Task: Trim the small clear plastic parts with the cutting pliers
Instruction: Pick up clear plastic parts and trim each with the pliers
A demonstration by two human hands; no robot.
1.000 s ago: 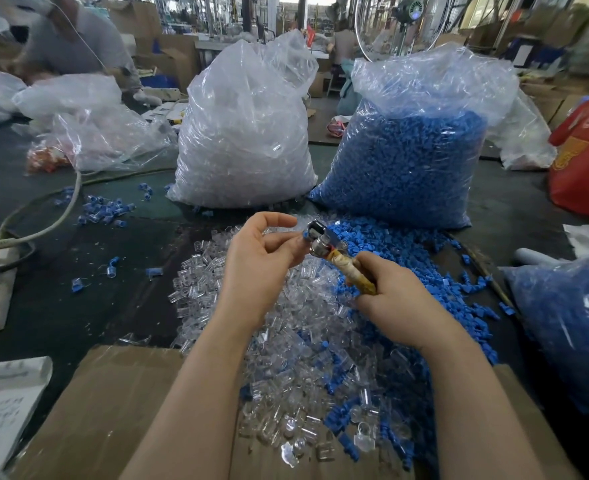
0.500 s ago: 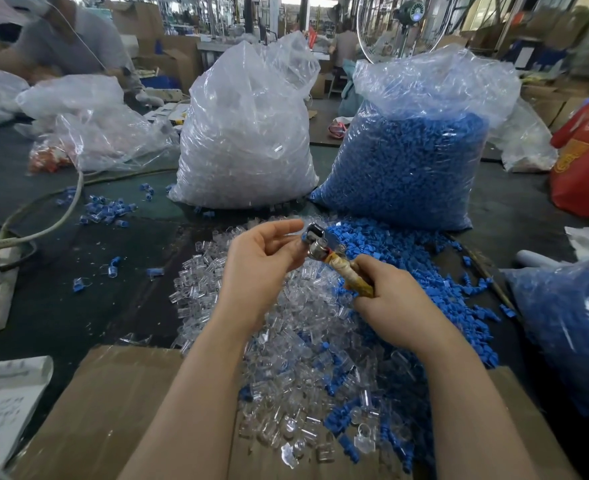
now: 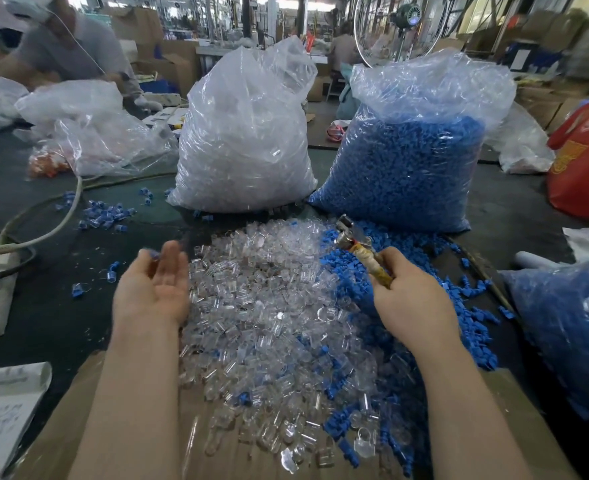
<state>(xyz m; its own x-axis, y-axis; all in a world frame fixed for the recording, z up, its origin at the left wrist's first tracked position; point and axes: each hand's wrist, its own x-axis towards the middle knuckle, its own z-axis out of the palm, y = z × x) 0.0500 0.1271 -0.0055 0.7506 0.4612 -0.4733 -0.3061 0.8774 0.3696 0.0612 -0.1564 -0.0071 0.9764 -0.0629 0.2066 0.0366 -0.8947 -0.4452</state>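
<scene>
The left hand (image 3: 154, 289) lies palm up, fingers straight, holding nothing visible. The right hand (image 3: 414, 299) grips the cutting pliers (image 3: 359, 247), tips toward 11 o'clock. A big pile of clear plastic parts (image 3: 269, 306) covers the bench (image 3: 61, 306) between them: most trimming seemingly remains

left hand (image 3: 154, 285) fingertips motion-blurred, pliers (image 3: 362, 247) handles hidden inside right hand (image 3: 414, 299)
</scene>
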